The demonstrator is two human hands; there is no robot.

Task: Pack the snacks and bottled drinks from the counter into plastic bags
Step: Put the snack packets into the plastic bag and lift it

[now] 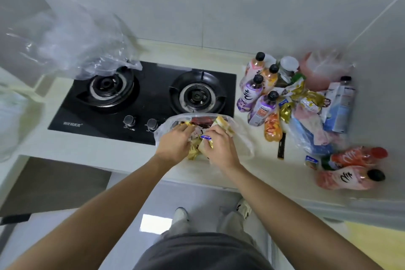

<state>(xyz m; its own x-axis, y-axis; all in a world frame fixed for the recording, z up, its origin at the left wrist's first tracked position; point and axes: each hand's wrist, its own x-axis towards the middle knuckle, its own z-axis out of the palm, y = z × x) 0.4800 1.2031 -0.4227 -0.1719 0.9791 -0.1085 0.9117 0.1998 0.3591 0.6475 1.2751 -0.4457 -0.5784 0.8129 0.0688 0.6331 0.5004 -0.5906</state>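
The person stands at a pale counter (122, 149) with both hands at the mouth of a clear plastic bag (241, 138) that lies on the counter's front edge, partly over the corner of a black 2-burner gas hob (153, 87). The left hand (175, 142) has its fingers curled into the bag's opening among the wrappers, and the right hand (219, 147) curls its fingers around a gold-wrapped snack (195, 152) with a blue-and-white label at the bag's mouth. Inside the bag lie more snack packets (201, 121) in red, gold and yellow.

To the right, 4 bottles with black caps (257, 90) stand close together near the wall. Beside them a heap of loose snacks (306, 98) and a blue packet (338, 114) rest partly on another plastic bag. An orange bottle (272, 127) lies just beside a black bar-shaped item (281, 146). Nearer the front edge 2 reddish bottles (348, 173) lie on their sides.

A large crumpled clear bag (76, 46) sits over the hob's left burner
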